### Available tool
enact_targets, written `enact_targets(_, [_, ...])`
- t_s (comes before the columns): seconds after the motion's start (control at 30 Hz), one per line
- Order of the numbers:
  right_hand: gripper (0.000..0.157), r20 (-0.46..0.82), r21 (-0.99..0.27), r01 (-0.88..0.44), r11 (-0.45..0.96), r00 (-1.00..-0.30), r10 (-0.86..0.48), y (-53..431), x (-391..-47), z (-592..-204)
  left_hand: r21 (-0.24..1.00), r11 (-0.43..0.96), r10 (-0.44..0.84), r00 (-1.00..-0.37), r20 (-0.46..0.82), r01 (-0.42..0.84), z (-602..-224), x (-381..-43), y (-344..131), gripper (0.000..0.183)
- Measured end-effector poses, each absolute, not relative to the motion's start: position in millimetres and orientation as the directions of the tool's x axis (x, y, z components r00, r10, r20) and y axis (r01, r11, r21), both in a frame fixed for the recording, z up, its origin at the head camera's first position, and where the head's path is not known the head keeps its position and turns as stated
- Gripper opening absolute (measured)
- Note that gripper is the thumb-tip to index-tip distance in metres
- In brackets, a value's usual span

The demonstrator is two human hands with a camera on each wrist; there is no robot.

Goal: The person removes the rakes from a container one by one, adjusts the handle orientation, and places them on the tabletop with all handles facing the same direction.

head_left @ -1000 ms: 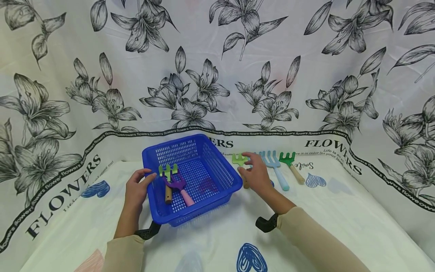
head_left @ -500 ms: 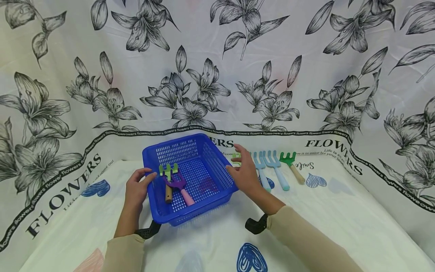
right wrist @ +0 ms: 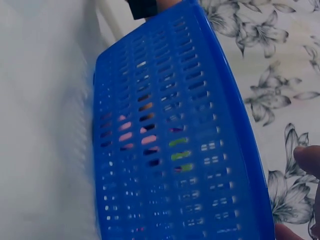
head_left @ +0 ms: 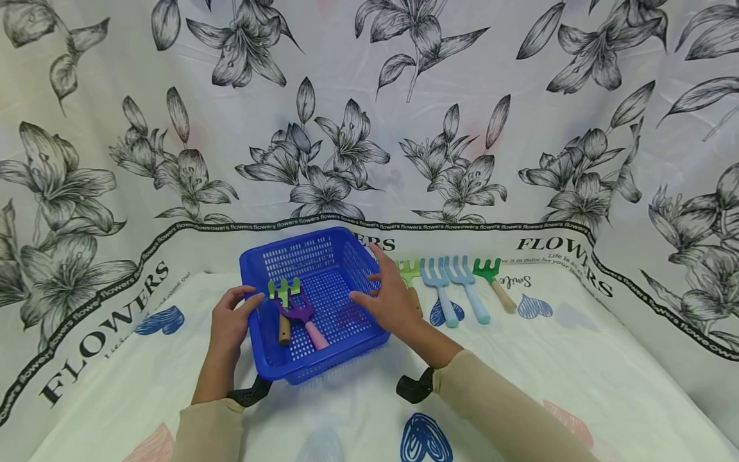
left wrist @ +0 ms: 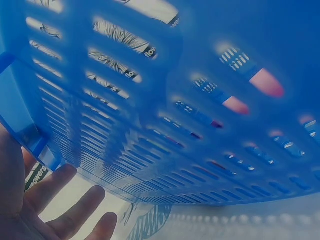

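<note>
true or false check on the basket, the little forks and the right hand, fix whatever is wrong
1. A light green fork and a purple fork lie in the blue basket. True.
2. The purple fork has a wooden handle. False: its handle is pink.
3. Two light blue forks lie right of the basket. True.
4. The right hand has a fork in its grip. False: no fork is there; thumb and fingers stand apart.
5. The dark green fork lies farthest right of the forks. True.

"What does your feed show?"
"I see a white, heart-printed cloth (head_left: 369,410); left of centre, a blue perforated plastic basket (head_left: 346,357)."
"Far side, right of that?"
"A lime-green, brown-handled fork (head_left: 410,277), two pale-blue forks (head_left: 441,294) and a dark-green, tan-handled fork (head_left: 499,290)."
</note>
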State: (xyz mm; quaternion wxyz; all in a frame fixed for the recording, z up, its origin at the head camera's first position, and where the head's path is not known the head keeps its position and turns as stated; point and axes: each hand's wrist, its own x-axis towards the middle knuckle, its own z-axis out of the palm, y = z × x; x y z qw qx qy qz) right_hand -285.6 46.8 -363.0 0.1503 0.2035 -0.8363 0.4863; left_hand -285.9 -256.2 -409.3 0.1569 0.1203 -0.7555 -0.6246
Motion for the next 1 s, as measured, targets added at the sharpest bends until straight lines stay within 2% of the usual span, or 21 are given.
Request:
enact_targets(0.33, [0.097, 0.475, -0.721, -0.574, 0.388, -0.817, -0.327, 19, -285, -361, 0.982, 0.19, -0.382, -0.921, 0.071, -0.003, -409, -285, -256, 0.049])
enact_targets(0.7, [0.083, 0.424, -0.723, -0.58, 0.376, -0.801, -0.422, 3, -291, -359, 0.982, 0.191, -0.382, -0.922, 0.069, -0.006, -408, -286, -257, 0.049])
enact_targets(0.87, [0.084, 0.306, -0.721, -0.535, 0.441, -0.816, -0.49, 0, -294, -359, 0.981, 0.195, -0.387, -0.919, 0.078, 0.001, -408, -286, -257, 0.048])
enact_targets(1.0, [0.084, 0.2, -0.707, -0.518, 0.481, -0.799, -0.567, -1, -295, -360, 0.98, 0.197, -0.385, -0.92, 0.076, -0.001, -408, -286, -256, 0.047])
